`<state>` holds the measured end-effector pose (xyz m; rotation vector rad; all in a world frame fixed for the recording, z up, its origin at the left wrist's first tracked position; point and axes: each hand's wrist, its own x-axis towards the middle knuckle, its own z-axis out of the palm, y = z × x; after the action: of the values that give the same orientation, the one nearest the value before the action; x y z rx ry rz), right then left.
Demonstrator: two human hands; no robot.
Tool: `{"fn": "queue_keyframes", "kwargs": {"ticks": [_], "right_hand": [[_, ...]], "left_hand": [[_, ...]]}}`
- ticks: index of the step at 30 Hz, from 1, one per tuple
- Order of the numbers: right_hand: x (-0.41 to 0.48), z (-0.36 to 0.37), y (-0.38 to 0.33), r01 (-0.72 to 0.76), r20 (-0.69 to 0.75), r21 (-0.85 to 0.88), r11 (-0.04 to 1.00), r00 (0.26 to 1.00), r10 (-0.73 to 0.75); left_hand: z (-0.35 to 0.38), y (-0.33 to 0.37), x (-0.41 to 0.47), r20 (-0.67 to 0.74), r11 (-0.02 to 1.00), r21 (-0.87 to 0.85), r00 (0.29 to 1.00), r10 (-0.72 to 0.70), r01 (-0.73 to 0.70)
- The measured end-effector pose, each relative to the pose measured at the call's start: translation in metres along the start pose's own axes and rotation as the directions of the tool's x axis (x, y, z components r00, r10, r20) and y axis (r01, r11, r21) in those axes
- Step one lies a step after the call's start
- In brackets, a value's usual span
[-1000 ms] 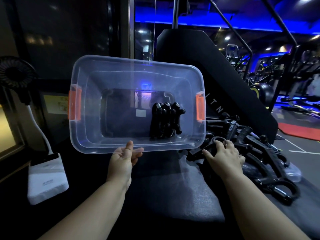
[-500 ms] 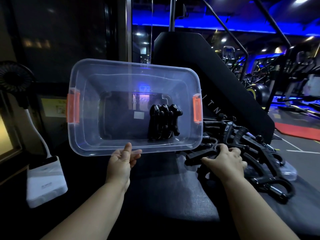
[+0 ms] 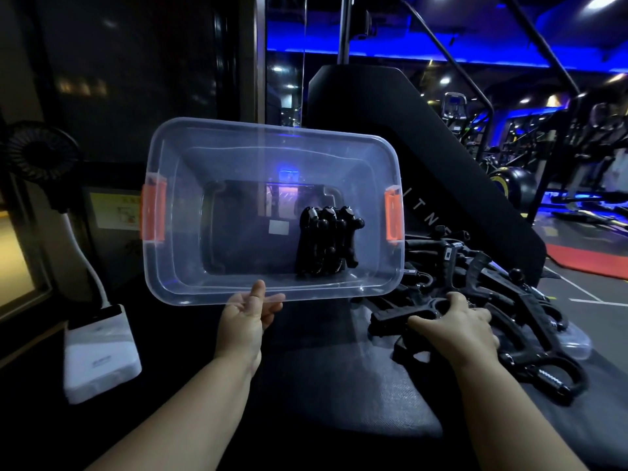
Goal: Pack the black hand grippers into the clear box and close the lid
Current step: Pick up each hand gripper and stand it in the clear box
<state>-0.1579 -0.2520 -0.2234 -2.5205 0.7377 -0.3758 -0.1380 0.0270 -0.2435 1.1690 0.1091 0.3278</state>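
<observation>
The clear box with orange latches is tipped so its opening faces me, and my left hand grips its near rim, thumb over the edge. Three black hand grippers stand side by side inside it, right of centre. My right hand lies on the pile of black hand grippers to the right of the box, fingers curled round one black hand gripper at the pile's near left edge. The clear lid lies partly under the pile.
A white device with a hose and a small black fan are at the left. A black padded gym machine rises behind the box. The dark mat lies between my arms.
My right hand has slid nearer along the pile and closed round one gripper, drawing it out to the left. The box has shifted slightly in my left hand.
</observation>
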Motion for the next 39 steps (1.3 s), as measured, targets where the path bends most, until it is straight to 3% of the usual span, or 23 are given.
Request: {"fn": "queue_keyframes", "kwargs": {"ticks": [5,12,20,30,33,39], "right_hand": [[0.002,-0.001,0.003,-0.005,-0.02,0.151,0.988,1.0,0.008],[0.0,0.002,-0.001,0.141,-0.047,0.268,0.953,0.99,-0.134],[-0.013,0.01,0.001,0.272,0.146,0.155,0.95,0.944,-0.294],[-0.02,0.012,-0.001,0.399,0.171,0.046,0.916,0.9,-0.401],[-0.02,0.012,-0.002,0.473,0.211,0.032,0.88,0.858,-0.469],[-0.02,0.012,-0.003,0.667,0.412,-0.017,0.745,0.684,-0.603]], "left_hand": [[-0.001,0.0,0.0,0.0,1.0,-0.003,1.0,-0.003,0.003],[-0.001,-0.001,0.001,0.01,1.0,-0.001,1.0,0.002,-0.002],[0.0,-0.001,0.002,0.008,1.0,-0.004,1.0,0.01,-0.01],[-0.002,-0.004,0.004,0.013,1.0,0.002,1.0,0.0,0.0],[-0.003,-0.005,0.005,0.015,1.0,0.009,1.0,-0.002,0.001],[-0.004,-0.007,0.006,0.01,1.0,0.011,1.0,-0.001,0.001]]}}
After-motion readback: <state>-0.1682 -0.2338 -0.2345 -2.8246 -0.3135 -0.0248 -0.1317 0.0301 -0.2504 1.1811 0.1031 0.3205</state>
